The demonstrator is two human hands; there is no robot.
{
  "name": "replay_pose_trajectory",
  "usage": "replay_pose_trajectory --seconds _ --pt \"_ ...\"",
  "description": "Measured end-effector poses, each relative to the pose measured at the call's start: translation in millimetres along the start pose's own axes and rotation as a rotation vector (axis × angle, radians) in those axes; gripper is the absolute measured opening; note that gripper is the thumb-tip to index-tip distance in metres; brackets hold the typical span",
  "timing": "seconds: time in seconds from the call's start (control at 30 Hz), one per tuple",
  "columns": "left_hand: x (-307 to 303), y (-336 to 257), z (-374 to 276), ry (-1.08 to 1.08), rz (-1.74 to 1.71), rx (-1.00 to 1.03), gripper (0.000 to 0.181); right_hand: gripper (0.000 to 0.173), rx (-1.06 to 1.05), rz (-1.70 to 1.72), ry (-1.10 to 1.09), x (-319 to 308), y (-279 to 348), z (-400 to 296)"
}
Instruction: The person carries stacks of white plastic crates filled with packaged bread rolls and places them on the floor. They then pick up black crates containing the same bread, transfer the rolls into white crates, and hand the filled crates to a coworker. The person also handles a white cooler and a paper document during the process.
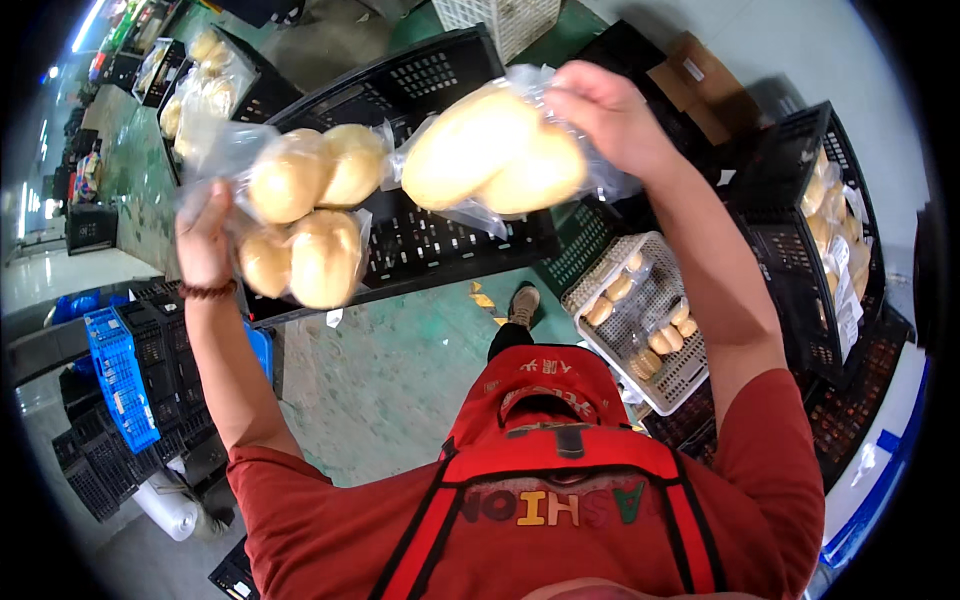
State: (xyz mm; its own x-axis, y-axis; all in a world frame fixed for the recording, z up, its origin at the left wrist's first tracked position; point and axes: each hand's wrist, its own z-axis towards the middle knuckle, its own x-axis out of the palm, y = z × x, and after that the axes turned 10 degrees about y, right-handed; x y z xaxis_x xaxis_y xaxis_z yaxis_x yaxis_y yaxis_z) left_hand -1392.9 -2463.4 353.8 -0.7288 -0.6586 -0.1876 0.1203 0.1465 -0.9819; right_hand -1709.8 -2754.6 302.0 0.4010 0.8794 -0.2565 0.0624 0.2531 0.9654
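My left hand [204, 240], with a beaded bracelet at its wrist, grips clear plastic bags at their left ends. One bag of pale-yellow, potato-like produce [289, 176] sits above another bag [324, 259]. My right hand [604, 112] pinches the gathered end of a third clear bag [465, 150], brightly lit, with large oval pieces inside. All these bags are held up over a black perforated plastic crate [450, 247]. They hide much of its inside.
To my right stands a white basket [637, 390] with several small bags of produce. Beyond it, a black crate [787, 277] holds more bags. Another filled crate [255, 82] is at upper left. Stacked crates with a blue one [120, 375] and a plastic film roll [169, 510] lie left.
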Motion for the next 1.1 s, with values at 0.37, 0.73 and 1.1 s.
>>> replay_pose_trajectory --seconds 0.37,0.73,1.1 --pt "15 142 87 0.659 0.576 -0.486 0.032 0.02 0.148 -0.672 1.064 136 -108 128" --pt "79 215 150 0.648 0.524 -0.609 0.06 0.022 0.49 -0.841 0.888 154 -204 176" --pt "106 299 159 0.321 1.383 -0.614 0.077 0.014 -0.246 -0.032 -0.569 18 -94 13"
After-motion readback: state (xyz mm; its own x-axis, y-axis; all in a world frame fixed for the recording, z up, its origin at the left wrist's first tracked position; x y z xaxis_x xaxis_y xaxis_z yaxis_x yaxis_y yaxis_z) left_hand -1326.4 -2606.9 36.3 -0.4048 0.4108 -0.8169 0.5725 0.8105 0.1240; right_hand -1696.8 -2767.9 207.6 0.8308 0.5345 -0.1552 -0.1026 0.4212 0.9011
